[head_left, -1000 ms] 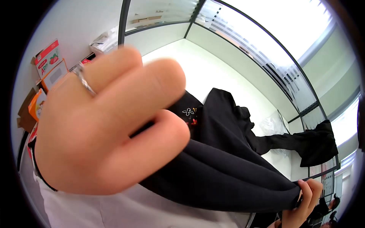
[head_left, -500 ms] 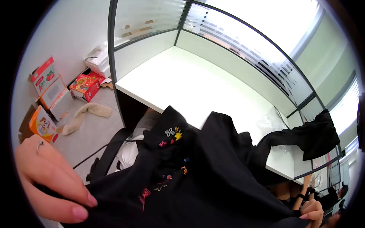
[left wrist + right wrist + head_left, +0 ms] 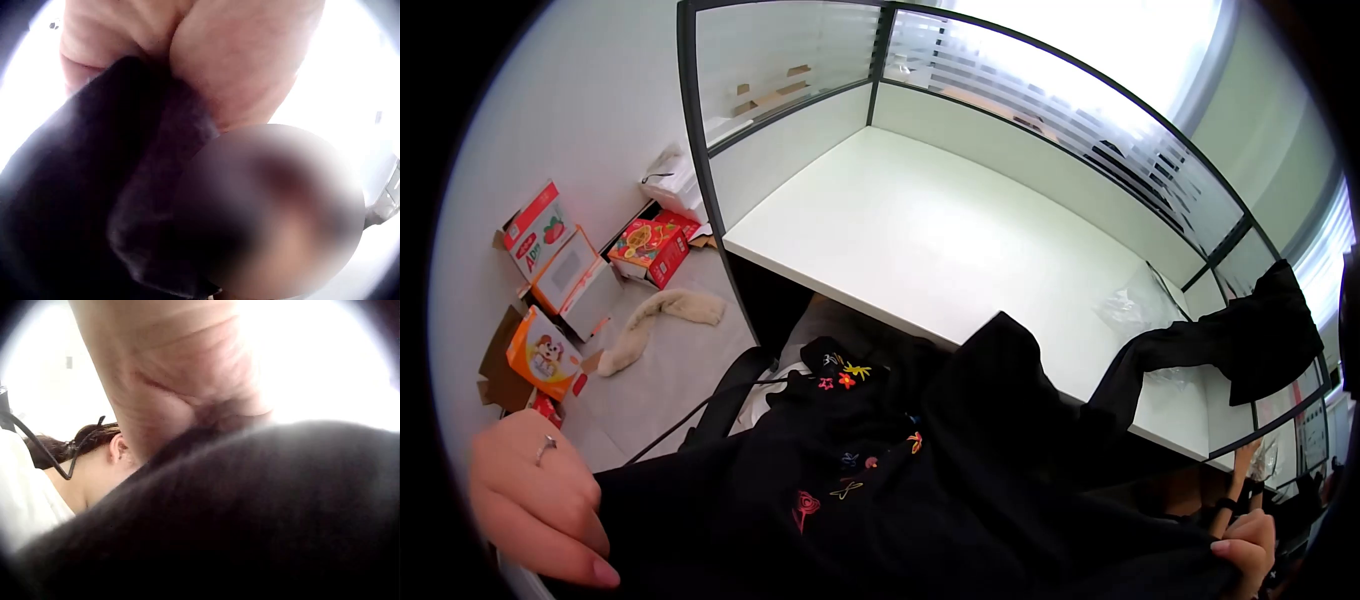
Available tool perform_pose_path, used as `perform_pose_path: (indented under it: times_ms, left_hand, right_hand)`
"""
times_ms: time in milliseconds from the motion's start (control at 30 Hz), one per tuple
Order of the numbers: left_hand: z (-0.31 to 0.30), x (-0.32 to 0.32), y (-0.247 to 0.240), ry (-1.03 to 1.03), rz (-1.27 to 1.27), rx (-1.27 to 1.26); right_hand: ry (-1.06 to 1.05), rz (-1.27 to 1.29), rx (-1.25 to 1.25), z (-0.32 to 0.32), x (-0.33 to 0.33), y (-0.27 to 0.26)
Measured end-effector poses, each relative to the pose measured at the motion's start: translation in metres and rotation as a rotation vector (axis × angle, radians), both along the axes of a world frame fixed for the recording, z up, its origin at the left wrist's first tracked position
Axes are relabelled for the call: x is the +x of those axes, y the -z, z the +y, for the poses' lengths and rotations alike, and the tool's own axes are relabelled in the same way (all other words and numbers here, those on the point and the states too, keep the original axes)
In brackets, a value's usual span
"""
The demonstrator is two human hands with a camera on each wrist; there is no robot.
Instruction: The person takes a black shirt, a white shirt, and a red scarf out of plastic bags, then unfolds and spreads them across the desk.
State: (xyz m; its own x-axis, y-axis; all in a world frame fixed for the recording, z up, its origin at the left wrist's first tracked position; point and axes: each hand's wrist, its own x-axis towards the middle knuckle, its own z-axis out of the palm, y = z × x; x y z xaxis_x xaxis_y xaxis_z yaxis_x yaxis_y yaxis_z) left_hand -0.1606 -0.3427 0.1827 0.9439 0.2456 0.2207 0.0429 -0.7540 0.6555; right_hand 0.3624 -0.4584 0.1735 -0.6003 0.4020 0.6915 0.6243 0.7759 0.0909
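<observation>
A black garment (image 3: 880,520) with colourful embroidered flowers is stretched between my two hands in the head view. At the lower left my left hand (image 3: 540,500), with a ring on it, grips one edge of the cloth. On the lower right my right hand (image 3: 1248,552) pinches the other side. In the left wrist view the left hand (image 3: 187,56) has dark cloth (image 3: 81,169) bunched in it. The right wrist view has the right hand (image 3: 181,381) above the dark cloth (image 3: 237,519), its fingertips hidden by the fabric.
Beyond the garment is a white desk (image 3: 900,220) with partitions. A black cloth piece (image 3: 1270,340) hangs over its right side, near clear plastic (image 3: 1130,310). Boxes (image 3: 650,250) and a beige cloth (image 3: 645,325) lie on the floor at left. Another person's arm (image 3: 1235,485) shows at lower right.
My left hand has moved away from the camera, down to the lower left, and the garment has spread out wide with its embroidery showing. My right hand has shifted slightly down and right.
</observation>
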Motion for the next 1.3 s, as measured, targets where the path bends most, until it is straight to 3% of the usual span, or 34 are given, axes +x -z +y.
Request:
perform_pose_path:
  times_ms: [33, 67, 100, 133, 167, 200, 267, 333, 400, 433, 467, 533, 567, 667, 733, 800, 867, 933, 1000, 1067, 1100, 1133, 1200, 1233, 1267, 1300]
  left_hand:
    - [0.001, -0.007, 0.011, 0.045, -0.033, 0.010]
    - [0.001, -0.015, 0.017, 0.089, -0.065, 0.020]
    - [0.000, -0.021, 0.019, 0.082, 0.043, 0.182]
    - [-0.006, -0.014, 0.018, -0.071, 0.057, 0.226]
    - [-0.005, -0.012, 0.002, -0.041, 0.336, 0.269]
    - [-0.002, -0.003, -0.019, -0.009, 0.617, 0.307]
    - [-0.016, 0.008, 0.010, -0.423, 0.100, 0.495]
    - [-0.018, 0.013, 0.017, -0.472, 0.012, 0.574]
    - [-0.010, -0.001, 0.011, -0.237, 0.104, 0.438]
    - [-0.011, -0.001, -0.004, -0.148, 0.290, 0.345]
    - [-0.013, -0.001, 0.000, -0.145, 0.291, 0.347]
    - [-0.020, -0.002, 0.012, -0.238, 0.021, 0.352]
    - [-0.022, 0.004, 0.004, -0.287, 0.200, 0.450]
    - [-0.026, 0.025, 0.016, -0.572, 0.297, 0.388]
    - [-0.024, 0.035, 0.010, -0.587, 0.370, 0.385]
    - [-0.022, 0.038, 0.013, -0.603, 0.443, 0.381]
    - [-0.020, 0.037, 0.029, -0.535, 0.240, 0.510]
    - [-0.026, 0.052, 0.029, -0.600, 0.237, 0.511]
    - [-0.026, 0.060, 0.035, -0.701, 0.185, 0.556]
    - [-0.023, 0.066, 0.030, -0.720, 0.138, 0.494]
    - [-0.018, 0.068, 0.021, -0.689, 0.201, 0.387]
    - [-0.017, 0.068, 0.016, -0.659, 0.261, 0.281]
    - [-0.010, 0.056, 0.030, -0.631, -0.072, 0.136]
    - [-0.001, 0.049, 0.027, -0.486, -0.133, -0.015]
    - [0.008, 0.041, 0.024, -0.343, -0.194, -0.164]
    - [0.017, 0.038, 0.023, -0.359, -0.197, -0.167]
  right_hand:
    - [0.201, -0.245, -0.176, -0.011, -0.016, -0.031]
    - [0.202, -0.242, -0.175, -0.016, -0.019, -0.033]
    - [0.293, -0.249, -0.186, -0.022, -0.020, -0.032]
    - [0.382, -0.257, -0.196, -0.028, -0.020, -0.029]
    - [0.199, -0.122, -0.046, -0.025, 0.005, -0.010]
    - [0.196, -0.124, -0.043, -0.031, 0.001, -0.007]
    - [0.458, 0.081, -0.037, -0.037, -0.010, -0.002]
    - [0.502, 0.119, -0.038, -0.049, -0.009, -0.008]
    - [0.462, -0.077, -0.398, -0.068, 0.005, -0.029]
    - [0.295, -0.199, -0.607, -0.077, 0.030, -0.040]
    - [0.297, -0.196, -0.607, -0.089, 0.050, -0.025]
    - [0.098, -0.026, -0.418, -0.100, 0.067, 0.006]
    - [0.316, -0.083, -0.552, -0.092, 0.037, -0.019]
    - [0.225, 0.047, -0.390, -0.091, 0.051, 0.014]
    - [0.179, 0.110, -0.307, -0.092, 0.044, 0.016]
    - [0.775, 0.077, -0.407, -0.082, -0.004, -0.006]
    - [0.731, -0.041, -0.361, -0.072, -0.010, -0.013]
    - [0.647, -0.025, -0.519, -0.078, 0.014, -0.004]
    - [0.679, -0.011, -0.507, -0.091, 0.027, 0.007]
    - [0.732, -0.064, -0.276, -0.096, 0.027, 0.012]
    - [0.726, -0.066, -0.278, -0.104, 0.042, 0.014]
    - [0.758, -0.053, -0.562, -0.117, 0.075, 0.012]
    - [0.792, -0.031, -1.132, -0.141, 0.150, 0.004]
    - [0.797, -0.024, -1.420, -0.137, 0.154, -0.003]
    - [0.786, -0.039, -1.421, -0.133, 0.155, -0.010]
    - [0.703, -0.107, -1.357, -0.116, 0.129, -0.022]
